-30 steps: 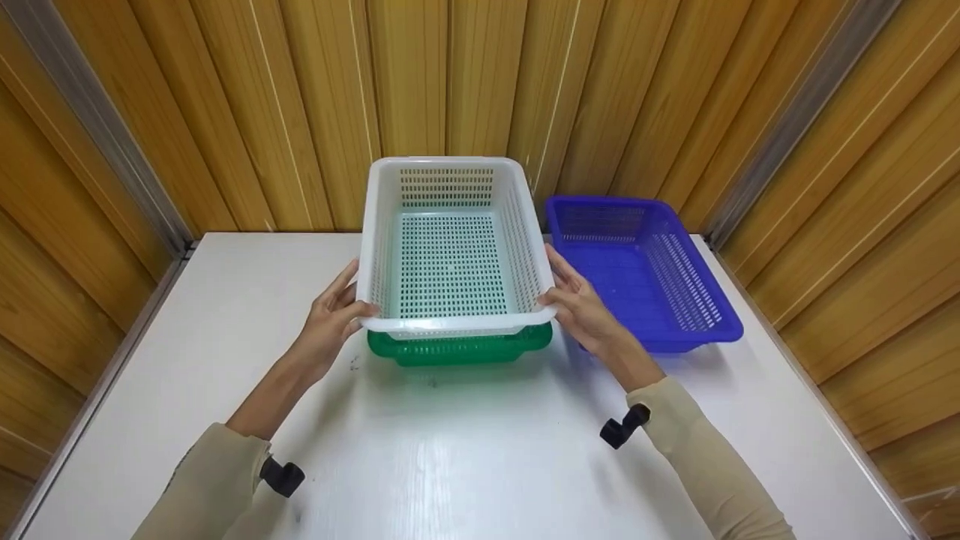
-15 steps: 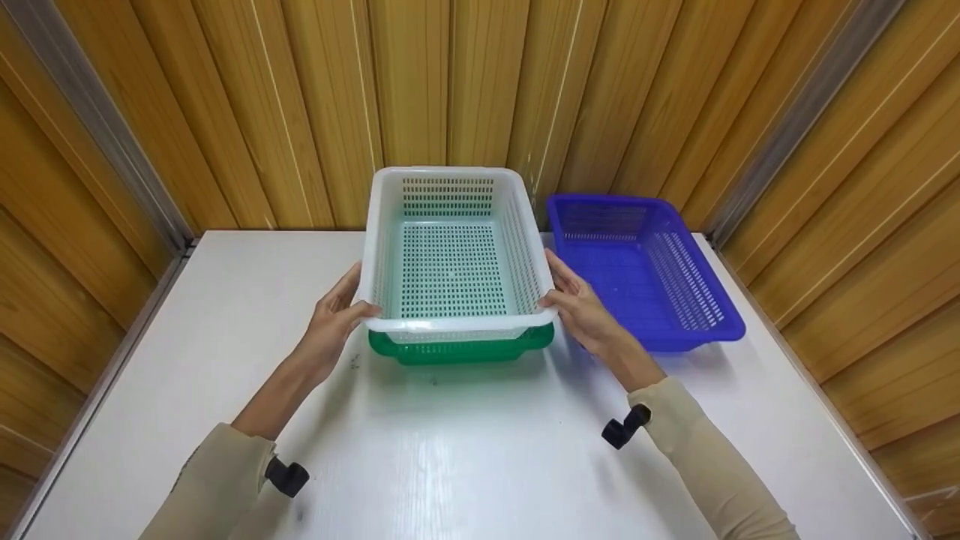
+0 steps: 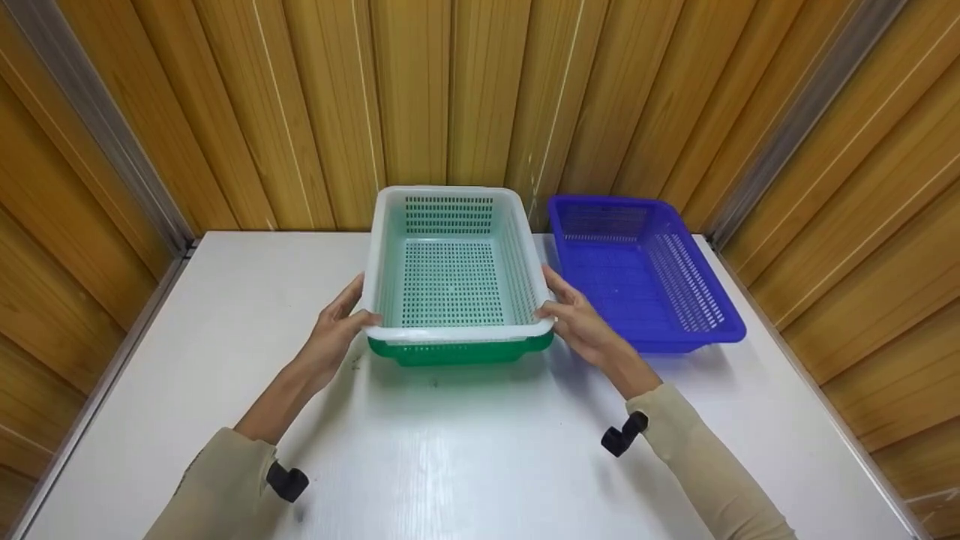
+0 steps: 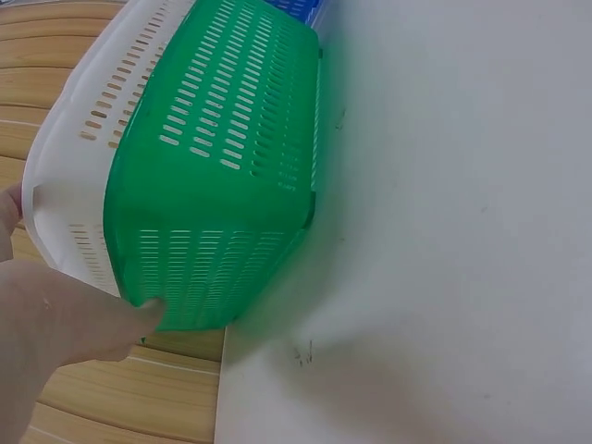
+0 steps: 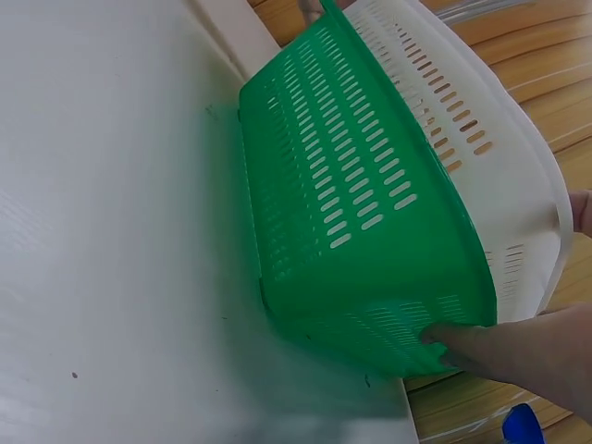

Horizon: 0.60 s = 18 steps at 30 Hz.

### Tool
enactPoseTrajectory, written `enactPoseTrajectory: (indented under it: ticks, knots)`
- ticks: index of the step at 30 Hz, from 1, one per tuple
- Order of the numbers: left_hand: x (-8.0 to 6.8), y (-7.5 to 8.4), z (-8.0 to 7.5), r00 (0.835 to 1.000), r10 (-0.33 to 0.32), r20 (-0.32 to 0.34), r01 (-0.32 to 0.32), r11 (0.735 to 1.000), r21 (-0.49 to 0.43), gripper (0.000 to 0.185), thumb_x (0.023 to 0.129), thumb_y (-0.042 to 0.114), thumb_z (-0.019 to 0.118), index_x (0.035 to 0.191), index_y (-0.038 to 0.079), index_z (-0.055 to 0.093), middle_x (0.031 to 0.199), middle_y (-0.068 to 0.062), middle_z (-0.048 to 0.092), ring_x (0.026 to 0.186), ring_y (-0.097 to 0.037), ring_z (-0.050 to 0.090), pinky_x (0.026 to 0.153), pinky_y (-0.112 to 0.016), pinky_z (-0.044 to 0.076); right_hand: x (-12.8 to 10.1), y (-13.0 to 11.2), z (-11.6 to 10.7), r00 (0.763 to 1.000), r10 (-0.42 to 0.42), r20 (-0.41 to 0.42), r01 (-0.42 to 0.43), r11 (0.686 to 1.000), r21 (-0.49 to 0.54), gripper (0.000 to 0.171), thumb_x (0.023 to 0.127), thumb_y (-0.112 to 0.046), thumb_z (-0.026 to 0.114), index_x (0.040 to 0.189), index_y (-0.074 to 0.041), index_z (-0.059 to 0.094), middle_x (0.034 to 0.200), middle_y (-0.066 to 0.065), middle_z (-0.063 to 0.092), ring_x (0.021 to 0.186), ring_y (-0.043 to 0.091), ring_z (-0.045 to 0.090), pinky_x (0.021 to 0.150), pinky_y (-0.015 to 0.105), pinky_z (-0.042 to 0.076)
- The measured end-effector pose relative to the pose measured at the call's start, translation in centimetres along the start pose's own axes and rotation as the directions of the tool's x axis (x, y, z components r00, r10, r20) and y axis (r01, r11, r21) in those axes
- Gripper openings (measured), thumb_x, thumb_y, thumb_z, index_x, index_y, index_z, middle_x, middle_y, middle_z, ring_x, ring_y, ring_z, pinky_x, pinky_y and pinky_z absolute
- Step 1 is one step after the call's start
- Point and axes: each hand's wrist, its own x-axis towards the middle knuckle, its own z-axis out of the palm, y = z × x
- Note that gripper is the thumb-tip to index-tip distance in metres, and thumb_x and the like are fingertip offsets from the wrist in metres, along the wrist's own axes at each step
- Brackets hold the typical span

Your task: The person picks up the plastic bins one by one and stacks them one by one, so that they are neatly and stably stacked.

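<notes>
On the white table (image 3: 480,450), both hands' fingers (image 3: 358,315) grasp the white basket (image 3: 452,330) nested in the green basket (image 3: 457,351).

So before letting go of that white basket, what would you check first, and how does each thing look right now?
1. Both hands on the white basket: ok. The left hand and right hand hold its near corners.
2. White basket lined up inside the green basket: ok.
3. Fully seated: cannot tell; the white rim sits above the green rim.
4. Green basket resting on the table: ok.
5. Blue basket apart from the stack: ok; it stands beside it.
</notes>
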Motion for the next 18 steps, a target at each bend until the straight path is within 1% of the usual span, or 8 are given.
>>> enactPoseTrajectory:
  ticks: [4,12,15,18]
  knots:
    - [-0.1,0.4,-0.1,1.000,0.001,0.004,-0.001,1.000,-0.004,0.077,0.086,0.015,0.063,0.150,0.034,0.024,0.157,0.011,0.019,0.146,-0.016,0.008,0.118,-0.049,0.009,-0.2,-0.1,0.3,1.000,0.002,0.003,-0.002,1.000,0.005,0.087,0.080,0.011,0.054,0.153,-0.022,0.019,0.158,-0.003,0.016,0.144,0.028,0.016,0.113,0.049,0.022]
    - [-0.3,0.8,-0.2,0.999,-0.016,0.034,0.017,1.000,-0.020,0.078,0.087,0.016,0.062,0.151,0.033,0.021,0.158,0.011,0.015,0.146,-0.014,0.005,0.118,-0.047,0.008,-0.2,-1.0,0.5,0.998,0.056,-0.021,-0.056,0.998,-0.009,0.090,0.079,0.010,0.056,0.153,-0.023,0.017,0.159,-0.003,0.012,0.142,0.023,0.022,0.110,0.043,0.029]
    - [-0.5,1.0,-0.2,0.999,-0.028,0.035,0.029,1.000,-0.012,0.080,0.086,0.016,0.062,0.152,0.032,0.019,0.159,0.008,0.013,0.147,-0.015,0.003,0.118,-0.046,0.009,-0.2,-1.2,0.6,0.997,0.076,-0.032,-0.076,0.997,-0.006,0.091,0.078,0.010,0.056,0.153,-0.023,0.016,0.159,-0.002,0.009,0.142,0.020,0.021,0.109,0.040,0.030]
    - [-0.6,1.2,-0.2,0.998,-0.054,0.031,0.055,0.998,-0.007,0.082,0.086,0.015,0.063,0.152,0.031,0.017,0.159,0.007,0.011,0.147,-0.015,0.002,0.118,-0.045,0.010,-0.3,-1.3,0.6,0.995,0.093,-0.037,-0.094,0.995,-0.015,0.092,0.078,0.010,0.056,0.153,-0.025,0.016,0.160,-0.003,0.006,0.142,0.018,0.020,0.109,0.039,0.031]
